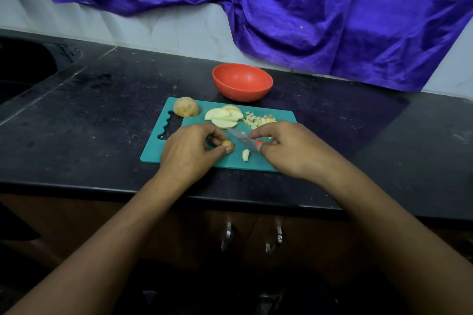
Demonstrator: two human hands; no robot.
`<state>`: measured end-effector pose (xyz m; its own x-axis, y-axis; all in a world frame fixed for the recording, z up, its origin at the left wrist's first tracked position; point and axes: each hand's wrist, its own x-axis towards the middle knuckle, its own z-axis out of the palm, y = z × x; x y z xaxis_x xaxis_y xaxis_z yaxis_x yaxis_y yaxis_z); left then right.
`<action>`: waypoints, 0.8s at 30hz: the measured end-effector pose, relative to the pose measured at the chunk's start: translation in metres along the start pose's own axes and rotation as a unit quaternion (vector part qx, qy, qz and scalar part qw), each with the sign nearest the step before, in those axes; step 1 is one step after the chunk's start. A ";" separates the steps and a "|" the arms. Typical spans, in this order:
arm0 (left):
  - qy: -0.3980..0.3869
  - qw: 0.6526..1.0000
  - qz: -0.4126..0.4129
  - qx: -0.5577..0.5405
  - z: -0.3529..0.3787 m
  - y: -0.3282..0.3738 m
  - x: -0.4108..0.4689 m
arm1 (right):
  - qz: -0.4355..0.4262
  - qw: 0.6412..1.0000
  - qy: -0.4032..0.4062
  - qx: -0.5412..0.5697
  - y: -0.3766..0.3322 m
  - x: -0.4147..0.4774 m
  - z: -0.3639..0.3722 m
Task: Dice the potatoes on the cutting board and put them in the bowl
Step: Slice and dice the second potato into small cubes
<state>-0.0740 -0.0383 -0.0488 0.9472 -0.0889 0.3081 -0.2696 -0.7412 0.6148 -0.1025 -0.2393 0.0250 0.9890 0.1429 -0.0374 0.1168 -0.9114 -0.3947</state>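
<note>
A teal cutting board [153, 153] lies on the black counter. On its far left corner sits a half potato [186, 106]. Pale potato slices [224, 116] lie beside it, and a heap of small diced bits [258, 120] lies to their right. My left hand [190, 151] pinches a small potato end piece [227, 145] on the board. My right hand [289, 148] grips a knife [242, 137] with a red handle, blade pointing left toward that piece. One cut strip [245, 155] lies between my hands. The red bowl [242, 82] stands behind the board and looks empty.
A purple cloth [332, 13] hangs on the wall behind the counter. A dark sink area [23, 66] lies at far left. Cabinet handles [227, 235] show below the counter's front edge.
</note>
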 end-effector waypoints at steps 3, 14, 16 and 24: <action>0.001 1.000 -0.001 -0.005 0.000 0.000 0.000 | -0.005 1.000 -0.013 -0.021 -0.010 0.005 0.005; 0.008 1.000 -0.007 0.003 0.002 -0.002 0.001 | -0.028 0.998 0.062 -0.013 0.003 -0.023 0.036; 0.010 1.000 -0.005 0.005 0.002 -0.002 0.001 | -0.039 0.996 0.077 -0.025 0.008 -0.031 0.045; 0.010 1.000 -0.003 0.006 0.000 0.000 -0.001 | -0.041 0.988 0.110 -0.105 0.024 -0.018 0.039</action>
<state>-0.0748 -0.0380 -0.0493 0.9452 -0.0710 0.3188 -0.2613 -0.7496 0.6081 -0.1214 -0.2484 -0.0192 0.9685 0.1535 0.1962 0.1908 -0.9634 -0.1882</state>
